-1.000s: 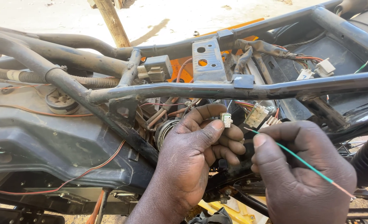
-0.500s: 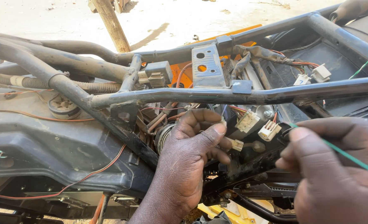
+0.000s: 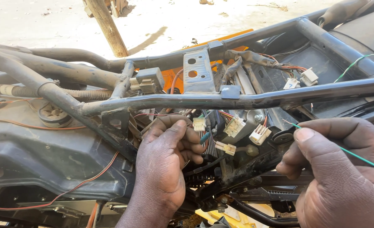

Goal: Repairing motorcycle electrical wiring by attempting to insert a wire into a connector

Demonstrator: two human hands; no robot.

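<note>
My left hand [image 3: 166, 164] reaches under the black frame tube [image 3: 237, 100] of a stripped motorcycle and pinches a small white connector [image 3: 199, 124] on its wires between thumb and forefinger. My right hand [image 3: 338, 169] is at the lower right and grips a thin green wire [image 3: 355, 155] whose bare tip points left toward the wiring. Between the hands hang other white connectors [image 3: 259, 134], one of them [image 3: 235, 126] higher up, and a small cream plug [image 3: 225, 147] with a teal-sleeved wire [image 3: 205, 137].
A perforated grey bracket [image 3: 198, 71] stands on the frame. A taped wire harness [image 3: 254, 59] with white plugs [image 3: 308, 77] runs to the right. The grey fuel tank body [image 3: 39, 156] with orange wires lies left. A wooden post [image 3: 106, 25] stands on sandy ground behind.
My right hand has drawn back to the right with the green wire, away from the left hand. The left hand stays on the white connector, and more connectors now show between the hands.
</note>
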